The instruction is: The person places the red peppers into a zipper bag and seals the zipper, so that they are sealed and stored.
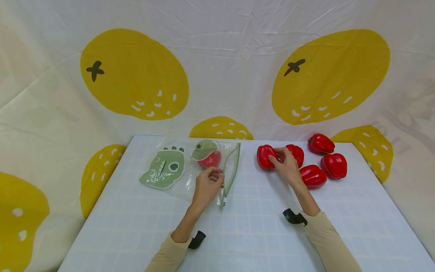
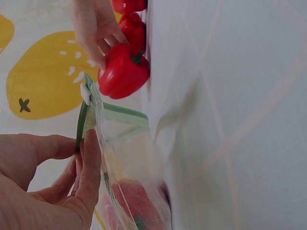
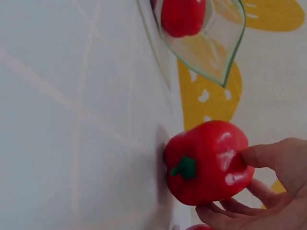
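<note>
A clear zip bag [image 1: 190, 185] with a green cartoon print and green zip strip lies on the left half of the table. Its upper edge is pinched between the thumb and fingers of my left hand [image 1: 205, 186], which lifts it so the mouth gapes in the wrist views. One red bell pepper [image 1: 210, 161] shows inside the bag. To the right of the mouth, my right hand [image 1: 287, 168] grips another red bell pepper [image 3: 206, 163] with thumb and fingers. That pepper's green stem [image 3: 186, 167] faces away from the palm, and its side is close to the table surface.
Behind and beside my right hand are several more red bell peppers [image 1: 334, 166] on the table. A pale checked cloth [image 1: 248, 234] covers the table. At the back hangs a white curtain [image 1: 231, 75] with big yellow fruit prints.
</note>
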### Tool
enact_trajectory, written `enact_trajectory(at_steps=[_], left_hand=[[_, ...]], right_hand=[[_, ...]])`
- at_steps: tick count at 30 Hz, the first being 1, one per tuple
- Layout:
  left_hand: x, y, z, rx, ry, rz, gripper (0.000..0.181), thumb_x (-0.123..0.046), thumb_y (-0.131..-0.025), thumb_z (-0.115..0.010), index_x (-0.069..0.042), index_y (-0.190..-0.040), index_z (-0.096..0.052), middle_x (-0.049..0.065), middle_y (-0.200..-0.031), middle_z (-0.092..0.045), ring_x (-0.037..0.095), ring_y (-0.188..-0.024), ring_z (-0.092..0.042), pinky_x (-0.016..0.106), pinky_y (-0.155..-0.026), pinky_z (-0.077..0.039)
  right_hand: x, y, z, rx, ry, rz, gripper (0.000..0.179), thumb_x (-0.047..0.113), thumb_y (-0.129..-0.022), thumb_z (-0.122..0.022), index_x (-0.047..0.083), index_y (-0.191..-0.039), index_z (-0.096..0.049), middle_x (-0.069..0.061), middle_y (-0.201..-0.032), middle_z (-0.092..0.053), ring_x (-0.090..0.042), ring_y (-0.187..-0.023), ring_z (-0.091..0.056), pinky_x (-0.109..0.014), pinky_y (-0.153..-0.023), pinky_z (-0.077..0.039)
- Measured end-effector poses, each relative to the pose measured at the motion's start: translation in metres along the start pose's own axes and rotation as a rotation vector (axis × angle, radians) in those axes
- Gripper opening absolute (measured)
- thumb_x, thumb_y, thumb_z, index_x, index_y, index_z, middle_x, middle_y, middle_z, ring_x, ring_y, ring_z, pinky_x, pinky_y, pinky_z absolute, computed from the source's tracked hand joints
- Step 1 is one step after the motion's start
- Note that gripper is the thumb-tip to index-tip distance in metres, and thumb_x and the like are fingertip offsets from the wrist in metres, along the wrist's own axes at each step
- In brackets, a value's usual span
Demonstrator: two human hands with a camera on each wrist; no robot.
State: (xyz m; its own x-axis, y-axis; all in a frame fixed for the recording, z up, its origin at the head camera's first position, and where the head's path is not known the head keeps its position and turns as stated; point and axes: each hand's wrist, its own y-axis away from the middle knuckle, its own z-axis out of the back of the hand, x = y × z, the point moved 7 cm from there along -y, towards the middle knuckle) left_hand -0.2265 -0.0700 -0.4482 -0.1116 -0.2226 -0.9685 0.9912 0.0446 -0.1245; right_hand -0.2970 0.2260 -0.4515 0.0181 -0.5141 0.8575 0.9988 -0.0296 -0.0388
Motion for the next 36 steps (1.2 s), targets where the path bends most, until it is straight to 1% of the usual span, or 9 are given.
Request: enact_trajectory(at_steps=[4, 7, 11, 15, 19, 23, 26, 30, 36], left_hand=[[0.0, 0.001, 0.0, 0.004, -0.012, 0.008, 0.012, -0.001, -0.092, -0.071, 0.004, -0.103, -0.07, 0.013, -0.083, -0.068, 0.021, -0.072, -0.067, 0.025, -0.062, -0.061], [-0.001, 0.001, 0.0, 0.003, -0.015, 0.01, 0.012, -0.002, -0.093, -0.072, 0.003, -0.103, -0.07, 0.011, -0.084, -0.068, 0.019, -0.072, -0.067, 0.025, -0.062, -0.061], [-0.001, 0.001, 0.001, -0.001, -0.006, -0.002, 0.012, -0.002, -0.092, -0.072, 0.004, -0.104, -0.07, 0.013, -0.085, -0.068, 0.021, -0.073, -0.067, 0.025, -0.062, -0.061], [0.0, 0.001, 0.001, 0.0, -0.004, -0.004, 0.012, -0.002, -0.093, -0.071, 0.004, -0.104, -0.07, 0.013, -0.085, -0.068, 0.022, -0.073, -0.067, 0.025, -0.062, -0.061], [-0.001, 0.001, 0.001, 0.002, -0.003, -0.007, 0.012, -0.001, -0.093, -0.071, 0.005, -0.104, -0.07, 0.013, -0.085, -0.068, 0.022, -0.074, -0.068, 0.025, -0.062, -0.061], [-0.002, 0.002, 0.001, 0.001, 0.009, -0.019, 0.012, 0.0, -0.093, -0.071, 0.006, -0.103, -0.07, 0.015, -0.085, -0.068, 0.023, -0.073, -0.068, 0.025, -0.061, -0.061], [-0.003, 0.001, 0.001, -0.001, 0.009, -0.021, 0.012, 0.0, -0.092, -0.071, 0.006, -0.103, -0.07, 0.015, -0.085, -0.068, 0.024, -0.072, -0.068, 0.025, -0.061, -0.061], [-0.002, 0.001, 0.002, -0.004, 0.005, -0.017, 0.012, 0.0, -0.092, -0.072, 0.005, -0.103, -0.07, 0.015, -0.085, -0.068, 0.023, -0.072, -0.068, 0.025, -0.061, -0.061], [-0.001, 0.001, 0.001, 0.003, 0.004, -0.002, 0.013, -0.001, -0.093, -0.072, 0.005, -0.104, -0.07, 0.014, -0.086, -0.069, 0.023, -0.074, -0.067, 0.024, -0.062, -0.061]], right_hand=[[-0.002, 0.001, -0.003, 0.046, 0.005, -0.018, 0.059, 0.021, -0.099, -0.067, 0.0, -0.145, -0.037, -0.024, -0.147, -0.045, -0.043, -0.14, -0.041, -0.056, -0.11, -0.044], [-0.003, 0.001, -0.004, 0.064, 0.012, -0.005, 0.061, 0.022, -0.098, -0.069, 0.002, -0.146, -0.037, -0.024, -0.148, -0.046, -0.043, -0.14, -0.042, -0.056, -0.11, -0.044], [-0.002, 0.002, -0.004, 0.065, 0.021, 0.016, 0.067, 0.023, -0.095, -0.074, 0.003, -0.149, -0.04, -0.024, -0.149, -0.048, -0.041, -0.138, -0.044, -0.055, -0.108, -0.046], [-0.003, 0.005, -0.003, 0.075, 0.048, -0.009, 0.074, 0.028, -0.094, -0.075, 0.003, -0.154, -0.04, -0.024, -0.15, -0.049, -0.041, -0.137, -0.046, -0.054, -0.104, -0.05], [-0.004, 0.007, -0.004, 0.078, 0.058, -0.045, 0.075, 0.034, -0.094, -0.075, 0.004, -0.154, -0.042, -0.023, -0.148, -0.051, -0.041, -0.136, -0.047, -0.054, -0.101, -0.052], [-0.006, 0.009, -0.007, 0.073, 0.027, -0.084, 0.074, 0.037, -0.092, -0.076, 0.007, -0.152, -0.046, -0.021, -0.147, -0.052, -0.04, -0.135, -0.048, -0.053, -0.1, -0.053], [-0.006, 0.011, -0.012, 0.081, 0.004, -0.096, 0.073, 0.039, -0.091, -0.077, 0.008, -0.151, -0.048, -0.02, -0.147, -0.052, -0.04, -0.135, -0.049, -0.051, -0.099, -0.054], [-0.004, 0.014, -0.02, 0.109, -0.036, -0.105, 0.074, 0.04, -0.091, -0.077, 0.009, -0.151, -0.048, -0.018, -0.149, -0.052, -0.039, -0.135, -0.05, -0.049, -0.1, -0.054], [0.001, 0.019, -0.032, 0.161, -0.133, -0.156, 0.076, 0.043, -0.091, -0.077, 0.011, -0.153, -0.046, -0.016, -0.151, -0.051, -0.037, -0.134, -0.051, -0.046, -0.101, -0.053]])
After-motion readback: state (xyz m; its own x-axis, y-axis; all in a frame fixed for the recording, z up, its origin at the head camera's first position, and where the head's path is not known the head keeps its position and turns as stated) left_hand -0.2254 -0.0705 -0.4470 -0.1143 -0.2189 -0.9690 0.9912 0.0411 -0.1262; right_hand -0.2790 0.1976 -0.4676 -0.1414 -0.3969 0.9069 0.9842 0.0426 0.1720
